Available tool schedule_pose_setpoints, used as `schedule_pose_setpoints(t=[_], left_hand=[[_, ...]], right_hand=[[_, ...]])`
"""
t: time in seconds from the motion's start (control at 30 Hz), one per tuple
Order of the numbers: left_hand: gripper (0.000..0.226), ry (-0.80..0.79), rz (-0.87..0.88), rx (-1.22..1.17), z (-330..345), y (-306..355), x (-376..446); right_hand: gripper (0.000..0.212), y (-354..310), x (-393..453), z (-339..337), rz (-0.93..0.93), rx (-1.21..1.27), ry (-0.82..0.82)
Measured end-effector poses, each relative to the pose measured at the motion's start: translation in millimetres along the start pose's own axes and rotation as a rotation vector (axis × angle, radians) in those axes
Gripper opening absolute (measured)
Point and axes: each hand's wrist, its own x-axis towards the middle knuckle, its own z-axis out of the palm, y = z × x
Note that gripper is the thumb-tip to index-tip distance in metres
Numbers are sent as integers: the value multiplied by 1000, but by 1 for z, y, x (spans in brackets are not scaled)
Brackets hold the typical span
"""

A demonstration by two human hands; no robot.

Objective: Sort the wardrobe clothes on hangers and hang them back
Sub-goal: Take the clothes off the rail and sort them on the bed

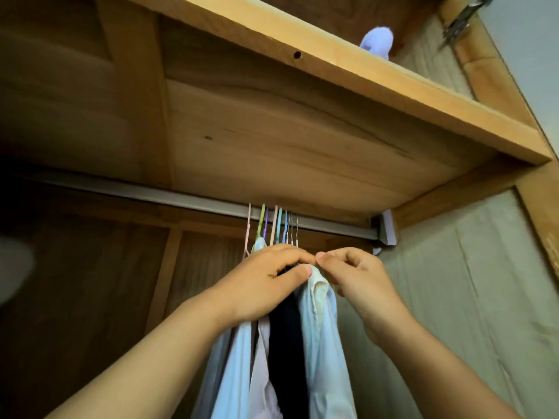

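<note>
- Head view: the fingers [290, 257] of the left hand [266, 285] are curled over the tops of the clothes, thumb pressed to the collar of the white shirt [323, 325]; the fingers of the right hand [360, 276] are curled and pinch that same collar from the other side.
- The clothes hang bunched near the right end of the rail [181, 196]: a pale blue shirt [233, 373], a pinkish one [263, 370], a dark garment [287, 334] and the white shirt, touching one another.
- Their coloured hanger hooks [273, 223] sit on the rail, packed close.
- Judged progress: the garments are already hung; spacing or ordering them seems left to do.
- Room: the rail runs bare to the left, while its bracket [385, 228] and the wardrobe's side wall [453, 282] stand near on the right. The shelf [302, 131] lies close above the hooks, leaving little lift.
- A lilac object [376, 42] rests on the shelf's top.
</note>
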Motion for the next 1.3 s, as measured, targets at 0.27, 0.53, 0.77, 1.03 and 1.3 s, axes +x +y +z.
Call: schedule_pose_setpoints(t=[0.27,0.53,0.77,1.03,1.3], left_hand=[[17,265,-63,-326,16,-22,-12],[43,268,-168,-438,20,-32,-21],[57,97,-179,-432,32,-36,-20],[48,116,-173,-378,37,-44,-21],[45,178,-148,-455,38,-48,-20]], right_hand=[[29,9,4,20,25,-15,-101],[35,11,12,25,111,-53,-171],[69,31,13,29,258,52,-277],[82,50,26,39,330,218,-297],[57,50,34,31,295,262,-275]])
